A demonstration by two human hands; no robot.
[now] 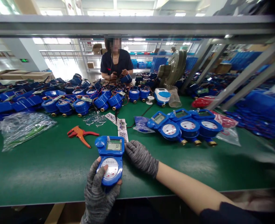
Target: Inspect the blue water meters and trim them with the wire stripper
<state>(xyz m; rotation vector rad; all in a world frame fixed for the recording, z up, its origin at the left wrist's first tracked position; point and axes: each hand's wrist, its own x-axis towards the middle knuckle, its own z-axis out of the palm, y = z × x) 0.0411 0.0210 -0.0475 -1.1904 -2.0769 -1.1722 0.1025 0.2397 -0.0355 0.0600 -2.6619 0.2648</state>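
A blue water meter [110,160] with a digital display and a round white dial is gripped in my left hand [100,189], which wears a grey fingerless glove. One of its fingers lies over the dial; the thumb is at the lower right side. My right hand [141,157], in a grey glove, is beside the meter's upper right corner with its fingers pressed together. Its fingertips are by the lower end of a white printed label strip [122,129]; whether they pinch anything is hidden. An orange wire stripper [81,134] lies left of the meter.
Several finished-looking blue meters [188,124] stand at right. Rows of meters with loose wires [81,105] line the back. Plastic bags [25,127] lie on the green tabletop [46,174]. A co-worker [116,63] handles a meter across the table. A metal beam [137,26] crosses overhead.
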